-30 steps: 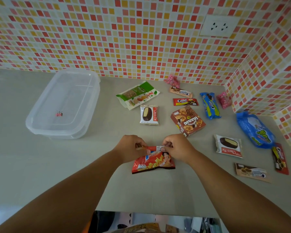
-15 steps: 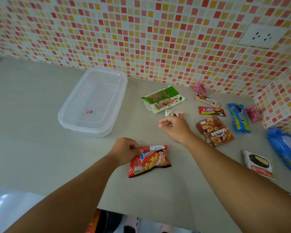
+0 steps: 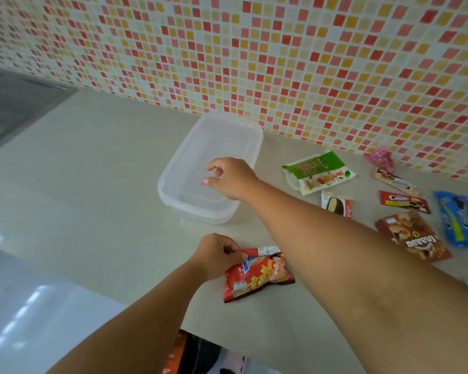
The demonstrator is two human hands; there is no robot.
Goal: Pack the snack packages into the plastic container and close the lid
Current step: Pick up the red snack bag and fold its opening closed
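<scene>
Since half a second ago my right hand [image 3: 229,178] has travelled from the middle of the countertop to the clear rectangular plastic container [image 3: 214,136], while my left hand [image 3: 216,256] has stayed on the red potato-snack bag [image 3: 257,275].

From the head view, the container stands by the tiled wall at the countertop's back edge, its lid seemingly on; nothing shows through it but a small red mark. My right hand hovers over its near end, fingers loosely curled and holding nothing; whether the fingertips touch the lid I cannot tell. My left hand pinches the top corner of the red bag, which lies flat near the front edge.

I judge this the opening step: the lid must come off before any packing. The next move calls for hooking my right fingers under the lid's rim and lifting.

The other packages lie toward the right edge: a green-and-white nut pouch [image 3: 319,171], a brown biscuit box [image 3: 414,236], a blue cookie pack [image 3: 455,220].
</scene>
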